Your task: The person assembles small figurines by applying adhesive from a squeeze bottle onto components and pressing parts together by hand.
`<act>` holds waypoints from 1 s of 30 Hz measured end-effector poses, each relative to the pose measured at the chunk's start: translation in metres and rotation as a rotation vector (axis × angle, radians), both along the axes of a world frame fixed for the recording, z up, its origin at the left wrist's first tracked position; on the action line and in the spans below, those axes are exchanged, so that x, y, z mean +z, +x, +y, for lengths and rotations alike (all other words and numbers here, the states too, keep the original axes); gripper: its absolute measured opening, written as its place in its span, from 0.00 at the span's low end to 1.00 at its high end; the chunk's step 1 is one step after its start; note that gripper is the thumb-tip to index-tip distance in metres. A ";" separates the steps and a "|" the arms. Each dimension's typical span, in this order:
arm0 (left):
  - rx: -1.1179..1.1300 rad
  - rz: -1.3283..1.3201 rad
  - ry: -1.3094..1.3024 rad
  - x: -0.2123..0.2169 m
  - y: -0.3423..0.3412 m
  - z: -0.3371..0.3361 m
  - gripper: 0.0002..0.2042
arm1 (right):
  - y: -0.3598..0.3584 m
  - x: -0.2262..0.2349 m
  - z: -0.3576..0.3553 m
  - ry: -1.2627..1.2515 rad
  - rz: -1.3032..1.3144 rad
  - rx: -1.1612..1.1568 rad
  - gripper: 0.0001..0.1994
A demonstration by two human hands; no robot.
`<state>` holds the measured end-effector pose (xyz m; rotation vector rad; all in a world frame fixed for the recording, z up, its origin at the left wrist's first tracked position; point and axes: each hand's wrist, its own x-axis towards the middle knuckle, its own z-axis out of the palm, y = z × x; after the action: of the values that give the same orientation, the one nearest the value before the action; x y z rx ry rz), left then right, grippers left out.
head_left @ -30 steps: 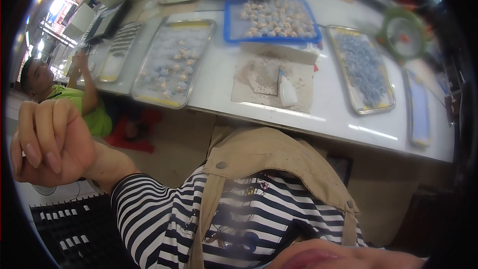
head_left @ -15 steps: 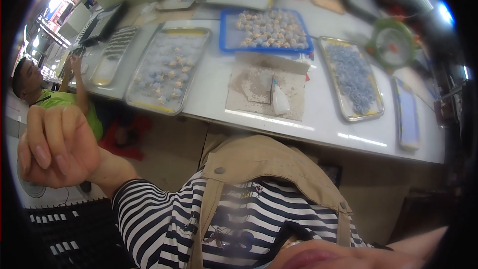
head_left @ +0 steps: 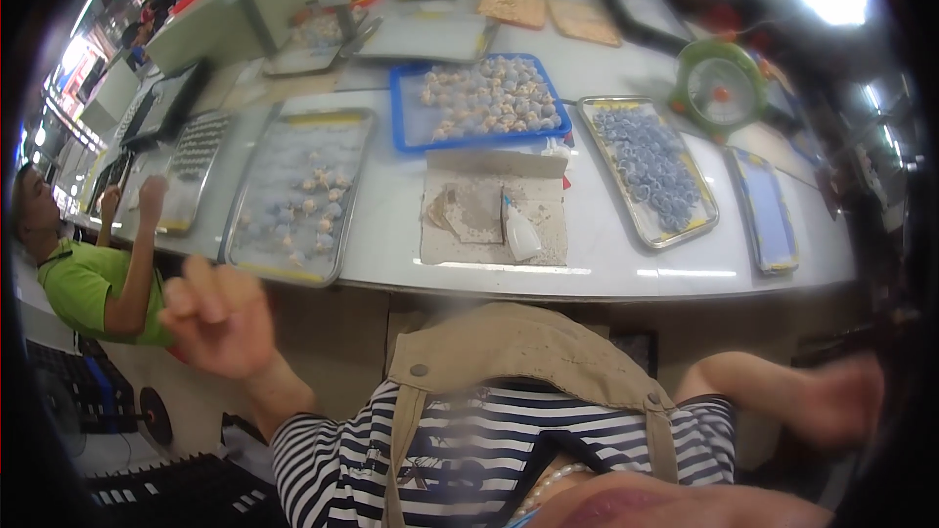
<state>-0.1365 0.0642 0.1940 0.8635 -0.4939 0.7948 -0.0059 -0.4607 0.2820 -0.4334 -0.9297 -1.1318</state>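
Note:
My left hand (head_left: pixel 220 321) is raised in the air left of my body, in front of the table edge. Its fingers are loosely bent and partly apart, and nothing shows in them. On the far right, my right hand (head_left: pixel 843 399) is smeared by motion, so its fingers cannot be made out; it is away from the table. Ahead of me a small white squeeze bottle (head_left: pixel 523 237) with a blue tip lies on a stained piece of cardboard (head_left: pixel 440 249). Nearest my left hand on the table is a metal tray (head_left: pixel 337 264) of small blue-grey and peach pieces.
A blue tray (head_left: pixel 398 117) of similar round pieces sits behind the cardboard. To its right are a metal tray (head_left: pixel 675 238) of blue-grey rings, a green fan (head_left: pixel 722 90) and a narrow tray (head_left: pixel 763 210). A co-worker in a green shirt (head_left: pixel 83 288) sits at left.
My left hand has moved right and slightly down. My right hand and forearm have come into view at the right. The view has shifted, and the co-worker's arms have changed position.

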 end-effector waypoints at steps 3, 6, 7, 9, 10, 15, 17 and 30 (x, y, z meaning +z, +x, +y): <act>-0.132 0.174 -0.100 -0.028 0.038 -0.017 0.11 | 0.068 -0.101 0.019 -0.180 0.658 0.105 0.14; -0.187 0.380 -0.103 -0.055 0.055 -0.038 0.12 | 0.092 -0.175 0.091 -0.326 1.300 0.597 0.12; -0.249 0.447 -0.071 -0.055 0.063 -0.048 0.12 | 0.092 -0.192 0.100 -0.316 1.395 0.771 0.11; -0.387 0.540 0.110 -0.055 0.082 -0.066 0.08 | 0.093 -0.217 0.112 -0.282 1.566 1.001 0.10; -0.468 0.598 0.255 -0.058 0.091 -0.069 0.07 | 0.092 -0.226 0.117 -0.264 1.659 1.053 0.10; -0.745 0.789 0.550 -0.054 0.118 -0.097 0.06 | 0.100 -0.248 0.124 -0.294 1.752 1.074 0.09; -0.836 0.828 0.569 -0.060 0.131 -0.100 0.06 | 0.105 -0.251 0.130 -0.283 1.769 1.023 0.09; -0.283 0.821 0.343 -0.106 0.157 -0.080 0.06 | 0.142 -0.257 0.144 -0.620 1.810 0.827 0.10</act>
<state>0.0203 -0.0158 0.0885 1.3086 -0.0091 0.0515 0.1364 -0.3169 0.0249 -1.1231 0.2794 0.5234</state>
